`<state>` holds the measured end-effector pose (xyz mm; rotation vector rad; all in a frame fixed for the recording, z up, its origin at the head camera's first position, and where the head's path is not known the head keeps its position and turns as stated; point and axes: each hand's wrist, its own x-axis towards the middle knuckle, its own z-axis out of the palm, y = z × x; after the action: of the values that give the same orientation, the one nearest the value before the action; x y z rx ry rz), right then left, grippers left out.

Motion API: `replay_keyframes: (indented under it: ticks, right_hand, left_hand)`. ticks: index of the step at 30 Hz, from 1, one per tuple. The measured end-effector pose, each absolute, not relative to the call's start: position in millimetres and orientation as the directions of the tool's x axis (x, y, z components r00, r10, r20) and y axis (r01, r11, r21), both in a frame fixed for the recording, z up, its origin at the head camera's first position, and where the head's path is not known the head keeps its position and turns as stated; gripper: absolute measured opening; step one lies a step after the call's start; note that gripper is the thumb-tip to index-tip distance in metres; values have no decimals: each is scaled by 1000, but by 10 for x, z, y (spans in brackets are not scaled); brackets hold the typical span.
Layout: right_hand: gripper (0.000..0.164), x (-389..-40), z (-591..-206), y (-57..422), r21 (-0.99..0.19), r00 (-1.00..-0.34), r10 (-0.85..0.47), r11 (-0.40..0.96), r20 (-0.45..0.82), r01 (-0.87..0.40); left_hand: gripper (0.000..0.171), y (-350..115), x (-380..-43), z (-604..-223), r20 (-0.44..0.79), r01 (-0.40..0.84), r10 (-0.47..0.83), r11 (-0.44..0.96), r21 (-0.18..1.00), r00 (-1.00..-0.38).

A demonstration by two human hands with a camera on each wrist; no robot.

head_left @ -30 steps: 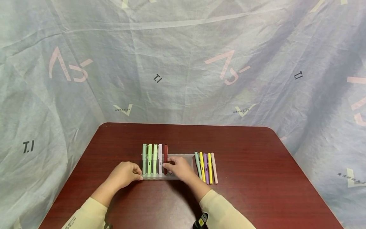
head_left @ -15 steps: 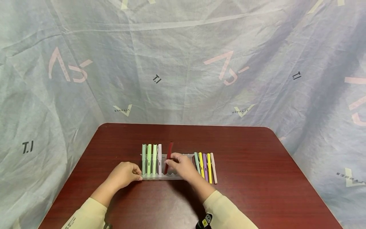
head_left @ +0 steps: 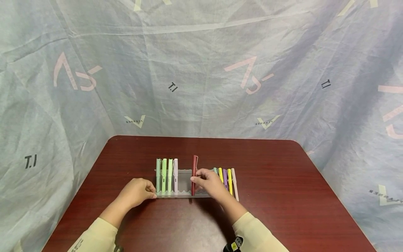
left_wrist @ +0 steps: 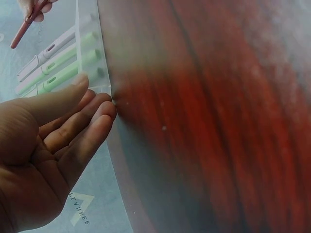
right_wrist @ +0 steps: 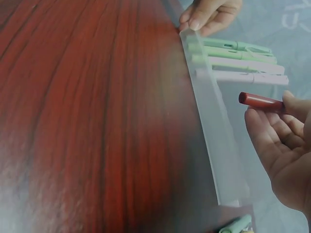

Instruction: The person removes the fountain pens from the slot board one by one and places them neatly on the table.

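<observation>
My left hand point(head_left: 135, 192) pinches the front left corner of a clear plastic pen tray point(head_left: 184, 196) with notched edges. My right hand point(head_left: 211, 183) holds a dark red pen point(head_left: 194, 162) between thumb and fingers, over the tray's middle. In the right wrist view the red pen point(right_wrist: 262, 102) points its bare end toward the tray's front wall point(right_wrist: 218, 145). At the tray's left side several pens lie side by side in notches: a sage green pen point(head_left: 158, 175), a light green one, a pale lime one and a pale lilac pen point(head_left: 175, 175).
Right of the tray, several more pens lie in a row on the dark red table point(head_left: 267, 182), among them a purple pen point(head_left: 225, 178) and a beige pen point(head_left: 234, 182). My right hand and forearm partly cover that row. A grey printed cloth point(head_left: 201, 87) hangs behind.
My right hand has lifted the red pen out of its notch beside the lilac pen and moved it to the right. The left hand stays at the tray's corner.
</observation>
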<state>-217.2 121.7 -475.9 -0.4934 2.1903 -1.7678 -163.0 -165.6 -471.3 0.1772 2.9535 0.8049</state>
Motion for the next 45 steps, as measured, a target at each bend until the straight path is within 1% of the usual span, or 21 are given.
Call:
replay_keyframes:
  ticks: [5,9,16,23,27,31,38,45]
  right_hand:
    - [22,-2173,-4792,1318,-976,-905,-426,198,2,-95]
    - [20,-2184,-4811,1406,-976,-905,-425,198,-8,-84]
    - [17,-2055,-4538,1546,-967,-913,-408,244,-27,-80]
    - [21,-2205,-4782,1742,-966,-918,-394,252,-52,-54]
    - [26,-2215,-4806,1830,-967,-920,-388,249,-48,-55]
    - [29,-2218,-4803,1909,-966,-930,-365,254,-47,-51]
    - [24,-2260,-4797,2082,-946,-956,-289,318,-40,-57]
    - [26,-2311,-4795,2337,-931,-975,-212,366,-65,-17]
  left_hand:
    - [11,-1658,-1627,-4717,-36,100,138,855,508,-990]
    - [10,-1659,-1629,-4715,-38,103,141,856,506,-989]
    - [10,-1656,-1636,-4712,-38,105,144,857,505,-989]
    - [10,-1650,-1616,-4680,-37,116,155,857,502,-987]
    - [10,-1646,-1621,-4676,-42,114,156,857,502,-987]
    - [10,-1646,-1626,-4686,-48,109,154,857,503,-987]
    - [10,-1648,-1644,-4704,-59,90,139,857,508,-989]
    - [11,-1656,-1651,-4716,-54,93,140,855,510,-989]
